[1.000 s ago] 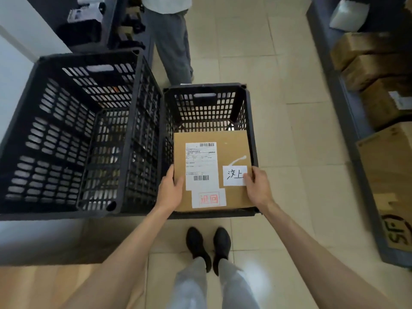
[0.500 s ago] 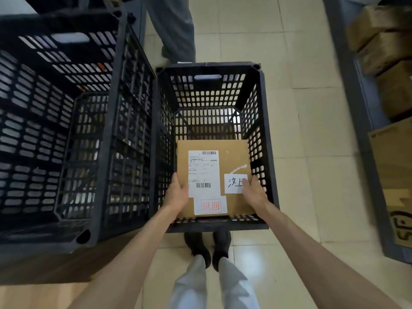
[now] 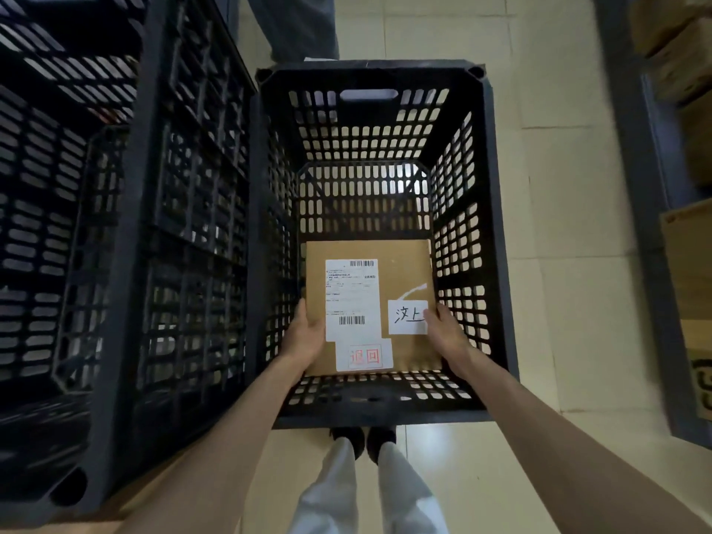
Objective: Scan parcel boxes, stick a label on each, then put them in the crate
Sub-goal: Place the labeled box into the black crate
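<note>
On my left I see a tall black crate (image 3: 115,233), and beside it the smaller black crate (image 3: 497,233) standing on the tiled floor (image 3: 570,302). Inside that smaller crate, low near its front wall, sits the brown parcel box (image 3: 404,271), label side up. My left hand (image 3: 306,337) grips its left edge, my right hand (image 3: 447,333) its right edge, thumbs on top; the fingers curl under, out of sight. A white shipping label (image 3: 350,298) and a handwritten sticker (image 3: 407,317) face me.

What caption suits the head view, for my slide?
Both hands lower a labelled brown cardboard parcel into a black slotted plastic crate.
</note>
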